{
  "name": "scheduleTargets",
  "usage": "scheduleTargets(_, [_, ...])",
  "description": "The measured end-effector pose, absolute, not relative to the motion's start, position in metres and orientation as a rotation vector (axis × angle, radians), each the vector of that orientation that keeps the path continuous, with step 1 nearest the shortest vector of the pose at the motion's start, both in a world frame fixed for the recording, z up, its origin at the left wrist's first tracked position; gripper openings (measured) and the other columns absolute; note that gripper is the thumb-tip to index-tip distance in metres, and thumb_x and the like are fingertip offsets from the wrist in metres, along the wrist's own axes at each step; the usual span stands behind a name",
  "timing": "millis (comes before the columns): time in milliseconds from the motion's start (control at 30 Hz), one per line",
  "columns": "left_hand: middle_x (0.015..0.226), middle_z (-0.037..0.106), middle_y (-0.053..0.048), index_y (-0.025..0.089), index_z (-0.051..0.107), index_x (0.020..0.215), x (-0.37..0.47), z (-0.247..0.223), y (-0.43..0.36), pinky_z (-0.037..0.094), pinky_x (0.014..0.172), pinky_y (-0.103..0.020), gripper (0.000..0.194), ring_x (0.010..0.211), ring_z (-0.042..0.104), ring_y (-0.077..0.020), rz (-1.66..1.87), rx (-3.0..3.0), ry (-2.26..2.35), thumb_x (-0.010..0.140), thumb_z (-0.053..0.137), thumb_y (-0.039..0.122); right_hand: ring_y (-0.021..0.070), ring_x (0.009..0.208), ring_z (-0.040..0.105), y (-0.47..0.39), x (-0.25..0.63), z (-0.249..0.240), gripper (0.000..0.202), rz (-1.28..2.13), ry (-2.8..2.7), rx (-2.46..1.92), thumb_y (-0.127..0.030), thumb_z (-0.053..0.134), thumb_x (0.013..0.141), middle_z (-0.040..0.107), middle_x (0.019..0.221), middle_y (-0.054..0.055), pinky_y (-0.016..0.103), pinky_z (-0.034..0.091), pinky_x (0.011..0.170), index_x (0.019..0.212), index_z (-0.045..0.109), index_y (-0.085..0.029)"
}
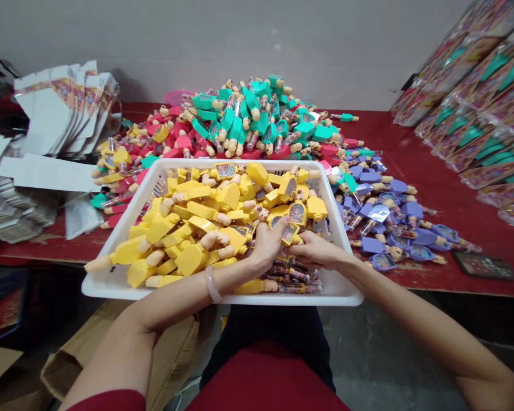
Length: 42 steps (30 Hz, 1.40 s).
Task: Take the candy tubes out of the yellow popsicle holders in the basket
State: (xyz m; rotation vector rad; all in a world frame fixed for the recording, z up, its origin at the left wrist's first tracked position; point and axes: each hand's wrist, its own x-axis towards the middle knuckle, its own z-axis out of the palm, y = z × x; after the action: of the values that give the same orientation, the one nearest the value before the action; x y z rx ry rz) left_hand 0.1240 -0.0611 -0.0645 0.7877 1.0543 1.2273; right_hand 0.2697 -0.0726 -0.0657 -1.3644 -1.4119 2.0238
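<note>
My left hand (266,244) and my right hand (314,250) meet over the right half of a white plastic tray (124,292). Both are closed on one yellow plastic toy piece (290,233) with a picture window in its face. The left thumb presses along its side, while the right fingers pinch its lower end, partly hidden. Around them the tray is heaped with similar yellow toy pieces (192,260), many with beige figure-like ends. Clear tubes with dark, colourful contents (300,274) lie below my hands near the tray's front right.
Behind the tray rises a pile of green toy pieces (261,114) over red ones (175,128). Purple pieces (374,244) spread to the right, near a dark phone-like slab (485,266). White cards (55,114) stand left; packaged goods (488,108) are stacked right. A brown carton (171,354) sits below.
</note>
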Motion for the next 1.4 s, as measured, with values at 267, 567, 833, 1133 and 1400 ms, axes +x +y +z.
scheduleTargets(267, [0.093, 0.072, -0.01, 0.011, 0.071, 0.096, 0.122, -0.053, -0.068, 0.051, 0.075, -0.027, 0.037, 0.081, 0.066, -0.0184, 1.252, 0.83, 0.955, 0.075, 0.074, 0.041, 0.0062, 0.028, 0.025, -0.073, 0.275, -0.07, 0.043, 2.245, -1.434, -1.182, -0.048, 0.065, 0.079, 0.032, 0.035, -0.011, 0.019, 0.02, 0.031, 0.057, 0.037, -0.022])
scheduleTargets(567, [0.088, 0.072, -0.011, 0.009, 0.071, 0.091, 0.111, -0.064, -0.045, 0.051, 0.076, -0.031, 0.045, 0.082, 0.066, -0.0221, 1.262, 0.758, 1.085, 0.073, 0.075, 0.049, 0.0205, 0.082, 0.059, -0.075, 0.283, -0.079, 0.037, 0.764, -1.834, -1.437, -0.043, 0.073, 0.074, 0.062, 0.088, 0.004, 0.031, 0.048, 0.073, 0.096, 0.054, -0.021])
scheduleTargets(833, [0.101, 0.072, -0.012, 0.01, 0.071, 0.103, 0.108, -0.07, -0.039, 0.051, 0.085, -0.034, 0.046, 0.091, 0.067, -0.0226, 1.25, 0.776, 1.019, 0.074, 0.075, 0.046, 0.0094, 0.052, 0.043, -0.078, 0.283, -0.068, 0.039, 1.545, -1.462, -1.357, -0.054, 0.07, 0.077, 0.057, 0.072, 0.0, 0.023, 0.031, 0.045, 0.09, 0.064, -0.017])
scheduleTargets(1133, [0.096, 0.072, -0.011, 0.01, 0.07, 0.099, 0.109, -0.055, -0.04, 0.052, 0.082, -0.033, 0.045, 0.086, 0.067, -0.0213, 1.29, 0.701, 0.917, 0.071, 0.078, 0.044, 0.0106, 0.045, 0.039, -0.074, 0.279, -0.063, 0.041, 1.592, -1.373, -1.3, -0.059, 0.054, 0.086, 0.05, 0.06, -0.003, 0.023, 0.029, 0.041, 0.097, 0.058, -0.019])
scheduleTargets(1400, [0.081, 0.07, -0.008, 0.01, 0.069, 0.087, 0.11, -0.067, -0.041, 0.049, 0.071, -0.026, 0.039, 0.076, 0.064, -0.0174, 1.262, 0.682, 1.101, 0.071, 0.076, 0.045, 0.0242, 0.08, 0.065, -0.088, 0.263, -0.07, 0.034, 0.208, -2.067, -1.439, -0.044, 0.052, 0.092, 0.07, 0.093, 0.014, 0.032, 0.045, 0.071, 0.104, 0.065, -0.014])
